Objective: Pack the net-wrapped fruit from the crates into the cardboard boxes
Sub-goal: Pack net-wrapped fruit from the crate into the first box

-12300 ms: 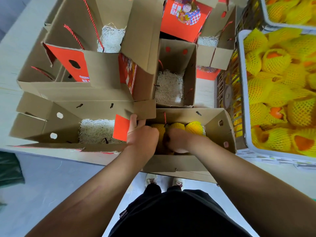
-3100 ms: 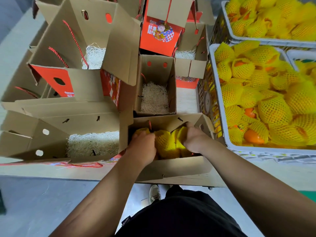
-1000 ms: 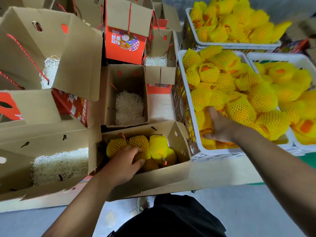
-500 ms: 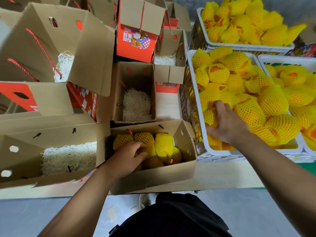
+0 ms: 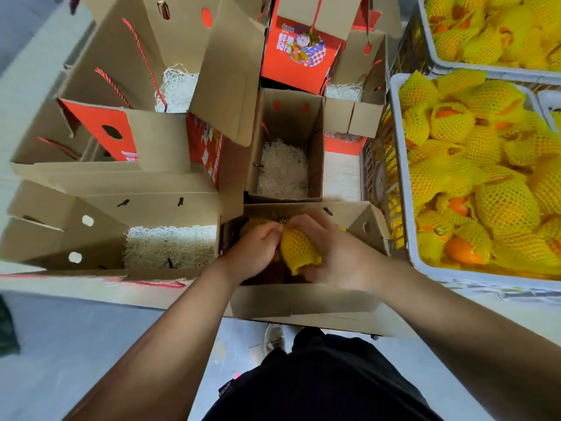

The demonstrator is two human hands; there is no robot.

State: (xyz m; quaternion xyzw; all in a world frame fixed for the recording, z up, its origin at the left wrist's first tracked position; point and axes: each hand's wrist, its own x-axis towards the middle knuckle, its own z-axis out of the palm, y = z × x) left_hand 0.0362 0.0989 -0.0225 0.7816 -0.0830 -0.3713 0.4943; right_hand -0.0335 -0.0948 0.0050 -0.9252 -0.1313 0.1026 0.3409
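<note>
The brown cardboard box (image 5: 306, 302) nearest the person already held some fruit, mostly hidden under the hands, so I judged it partly filled. Beyond it and to its left, several open cardboard boxes lined with pale shredded paper (image 5: 283, 173) took nothing yet, and the white plastic crate (image 5: 403, 177) to its right was heaped high (plenty left). Over the near box, the right hand (image 5: 331, 253) curled around a yellow foam-net-wrapped fruit (image 5: 299, 249); the left hand (image 5: 253, 250) pinched its netting with bent fingers.
</note>
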